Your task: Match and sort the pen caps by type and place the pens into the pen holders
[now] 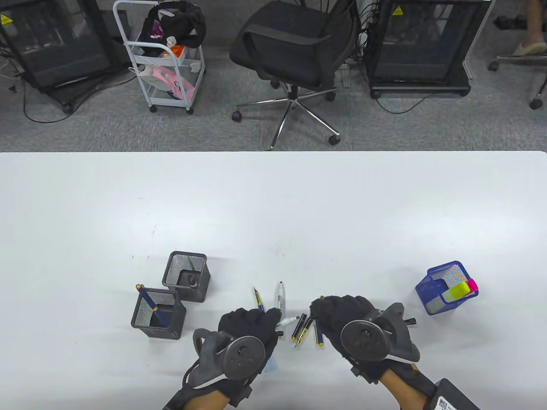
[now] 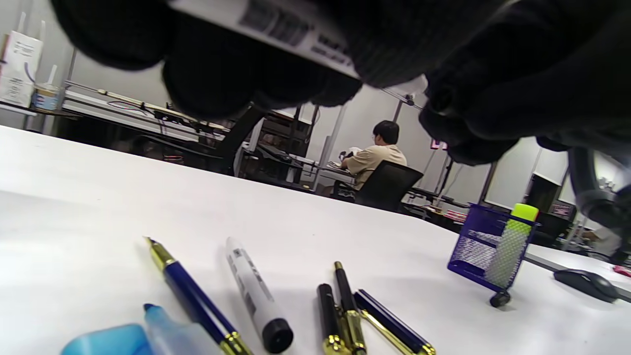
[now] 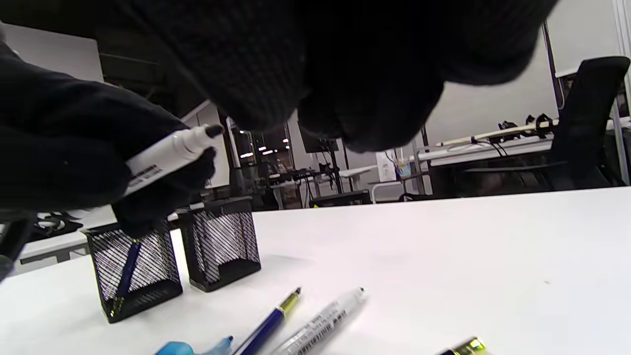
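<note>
My left hand (image 1: 267, 319) grips a white marker (image 1: 289, 320) whose bare black tip points right; the marker (image 3: 167, 153) also shows in the right wrist view. My right hand (image 1: 319, 308) hovers just right of that tip, fingers curled round what looks like a small dark cap (image 2: 440, 98). On the table between the hands lie a blue fountain pen (image 1: 259, 300), a capped white pen (image 1: 280, 294), two black-and-gold caps (image 1: 300, 326) and a blue cap (image 1: 318, 335). A light blue highlighter (image 2: 148, 335) lies under my left hand.
Two black mesh holders stand at the left: the far one (image 1: 186, 276) looks empty, the near one (image 1: 158, 315) has a blue pen. A blue mesh holder (image 1: 443, 287) at the right has yellow and pink highlighters. An office chair (image 1: 295, 47) stands beyond the table.
</note>
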The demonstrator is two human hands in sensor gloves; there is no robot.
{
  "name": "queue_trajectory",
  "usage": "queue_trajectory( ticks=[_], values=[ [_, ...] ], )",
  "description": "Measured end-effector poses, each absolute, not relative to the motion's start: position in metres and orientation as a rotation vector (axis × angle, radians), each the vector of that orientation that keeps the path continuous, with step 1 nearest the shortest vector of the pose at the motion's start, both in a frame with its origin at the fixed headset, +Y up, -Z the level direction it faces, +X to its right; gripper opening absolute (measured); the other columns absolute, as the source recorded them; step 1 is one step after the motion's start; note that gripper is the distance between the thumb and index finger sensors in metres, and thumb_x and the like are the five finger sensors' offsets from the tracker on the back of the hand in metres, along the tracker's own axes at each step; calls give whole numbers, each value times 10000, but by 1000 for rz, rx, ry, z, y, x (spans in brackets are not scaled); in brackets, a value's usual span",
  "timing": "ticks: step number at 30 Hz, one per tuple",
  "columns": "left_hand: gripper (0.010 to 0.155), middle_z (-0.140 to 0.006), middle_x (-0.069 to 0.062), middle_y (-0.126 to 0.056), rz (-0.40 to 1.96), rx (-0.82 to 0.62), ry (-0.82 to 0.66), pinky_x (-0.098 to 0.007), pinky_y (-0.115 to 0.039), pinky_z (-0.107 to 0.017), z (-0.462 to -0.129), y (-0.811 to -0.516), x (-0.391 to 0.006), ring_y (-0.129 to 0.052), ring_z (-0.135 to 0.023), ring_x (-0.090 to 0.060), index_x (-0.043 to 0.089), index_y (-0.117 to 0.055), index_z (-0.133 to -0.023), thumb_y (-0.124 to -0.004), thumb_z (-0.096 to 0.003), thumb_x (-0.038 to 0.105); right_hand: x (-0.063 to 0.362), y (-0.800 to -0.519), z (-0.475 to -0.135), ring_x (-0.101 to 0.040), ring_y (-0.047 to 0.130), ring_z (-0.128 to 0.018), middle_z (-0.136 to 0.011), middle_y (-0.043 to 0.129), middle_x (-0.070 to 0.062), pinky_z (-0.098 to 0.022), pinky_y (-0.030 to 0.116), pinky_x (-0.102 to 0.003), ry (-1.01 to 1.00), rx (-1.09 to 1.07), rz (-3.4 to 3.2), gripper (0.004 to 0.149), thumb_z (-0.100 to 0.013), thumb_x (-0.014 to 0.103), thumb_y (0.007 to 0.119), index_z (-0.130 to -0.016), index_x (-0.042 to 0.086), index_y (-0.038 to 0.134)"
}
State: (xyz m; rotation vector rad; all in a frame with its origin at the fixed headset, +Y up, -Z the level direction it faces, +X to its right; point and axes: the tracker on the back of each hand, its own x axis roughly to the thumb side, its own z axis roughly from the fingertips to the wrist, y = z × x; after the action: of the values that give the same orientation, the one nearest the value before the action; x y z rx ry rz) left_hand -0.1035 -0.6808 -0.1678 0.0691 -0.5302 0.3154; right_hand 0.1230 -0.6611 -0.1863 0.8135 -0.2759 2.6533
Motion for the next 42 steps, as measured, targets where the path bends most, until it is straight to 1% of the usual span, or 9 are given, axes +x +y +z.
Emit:
queue_trajectory(
  ticks=[3, 11, 21, 28, 32, 34, 37, 39, 42],
  values=[
    [525, -833, -173, -911, 297, 79, -557, -699, -696, -566, -165, -679, -99, -943, -623, -337, 144, -788, -979, -753, -493, 340, 122, -658, -181, -303, 1046, -526, -765, 951, -180, -425, 884, -435, -315, 900, 2567, 449, -369, 234, 953, -801, 170, 845],
    [535, -820, -172, -908, 288, 98, -586, -702, -693, -562, -161, -677, -95, -935, -604, -331, 129, -772, -983, -710, -492, 332, 125, -657, -179, -301, 1047, -531, -767, 949, -174, -429, 884, -436, -338, 881, 2598, 440, -370, 234, 952, -794, 176, 851],
    [542, -809, -162, -913, 300, 107, -643, -698, -700, -559, -158, -678, -92, -937, -594, -320, 131, -766, -982, -681, -486, 330, 122, -658, -174, -290, 1066, -507, -740, 973, -171, -408, 902, -421, -338, 951, 2485, 428, -359, 221, 943, -778, 171, 872],
    [548, -699, -163, -966, 397, 43, -645, -701, -737, -510, -161, -686, -93, -953, -493, -327, 94, -815, -925, -637, -464, 329, 118, -666, -177, -278, 1089, -388, -630, 1012, -208, -327, 935, -412, -204, 883, 2374, 409, -335, 202, 882, -734, 110, 897],
    [553, -645, -168, -980, 394, 42, -664, -714, -746, -483, -160, -685, -88, -957, -449, -350, 65, -817, -898, -610, -448, 311, 115, -663, -179, -282, 1090, -320, -572, 1026, -233, -278, 940, -420, -166, 810, 2307, 396, -315, 188, 866, -693, 80, 919],
    [551, -634, -166, -987, 317, 61, -657, -715, -746, -487, -159, -685, -85, -959, -447, -355, 69, -828, -888, -611, -443, 311, 114, -666, -181, -284, 1095, -310, -562, 1033, -226, -273, 943, -422, -154, 802, 2321, 396, -297, 189, 869, -675, 84, 924],
    [546, -666, -184, -993, 219, 84, -680, -721, -719, -514, -157, -689, -81, -958, -495, -376, 84, -856, -890, -633, -441, 302, 114, -677, -182, -288, 1107, -305, -556, 1043, -223, -264, 951, -418, -101, 796, 2330, 391, -296, 199, 891, -666, 80, 931],
    [538, -715, -181, -996, 179, 128, -675, -703, -723, -525, -156, -687, -80, -970, -546, -378, 107, -862, -901, -656, -446, 306, 116, -675, -183, -281, 1115, -305, -554, 1049, -218, -263, 957, -410, -119, 784, 2340, 391, -304, 213, 907, -671, 81, 933],
    [517, -800, -158, -1000, 106, 205, -652, -664, -732, -525, -153, -680, -77, -970, -624, -371, 132, -882, -912, -739, -454, 326, 119, -671, -184, -267, 1118, -312, -560, 1050, -209, -266, 959, -395, -130, 753, 2320, 393, -324, 240, 927, -688, 92, 926]
  ],
)
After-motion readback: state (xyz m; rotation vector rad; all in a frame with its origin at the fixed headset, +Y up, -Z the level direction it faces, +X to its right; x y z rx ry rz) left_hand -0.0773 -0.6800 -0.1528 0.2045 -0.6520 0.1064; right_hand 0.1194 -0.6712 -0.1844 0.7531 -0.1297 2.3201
